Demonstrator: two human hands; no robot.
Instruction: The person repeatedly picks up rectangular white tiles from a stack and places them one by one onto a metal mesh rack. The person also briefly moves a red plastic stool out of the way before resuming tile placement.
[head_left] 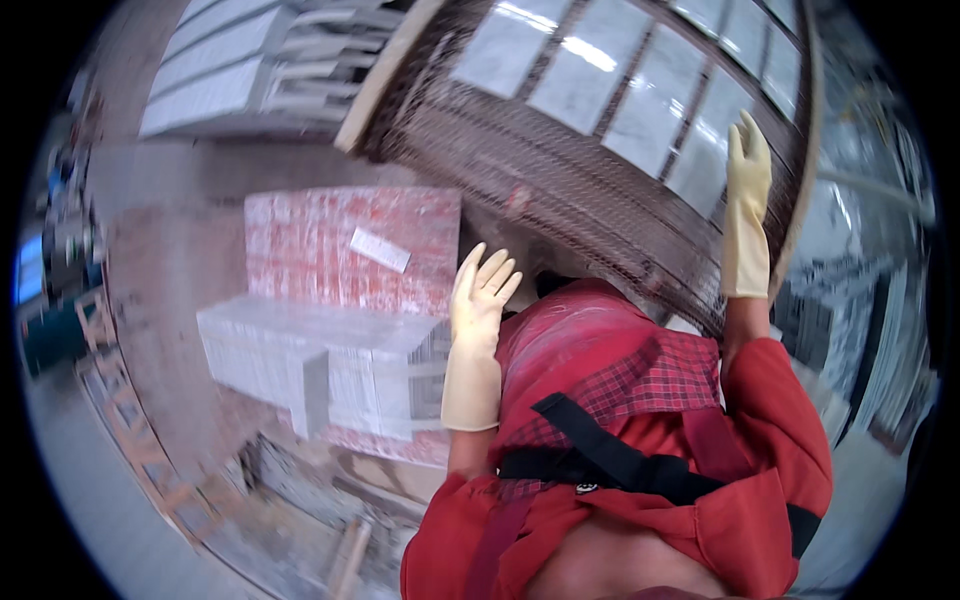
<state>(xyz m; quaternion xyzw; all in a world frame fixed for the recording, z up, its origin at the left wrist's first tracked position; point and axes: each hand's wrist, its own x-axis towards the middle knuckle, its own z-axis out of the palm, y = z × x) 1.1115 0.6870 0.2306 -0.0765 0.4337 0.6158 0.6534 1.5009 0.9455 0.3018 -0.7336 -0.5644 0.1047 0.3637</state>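
Observation:
Cream rubber gloves cover both my hands. My left hand [484,287] is held up with its fingers spread and nothing in it, beside a red, white-smeared board [300,235]. Over the right part of a brown mesh-like conveyor bed [480,160], my right hand [749,155] has its fingers stretched out. Next to it lies a glossy pale slab [712,135], one of several in rows on the bed. Whether the right fingers touch this slab I cannot tell. Left of my left hand, pale slabs stand on edge in a packed stack [340,350] along the red board.
A small pale strip [380,249] lies on the red board. More stacked slabs [210,90] stand at the far left. A pale side rail [390,75] edges the conveyor bed. Racked slabs [835,320] are on the right. Wooden frames [135,415] line the left side.

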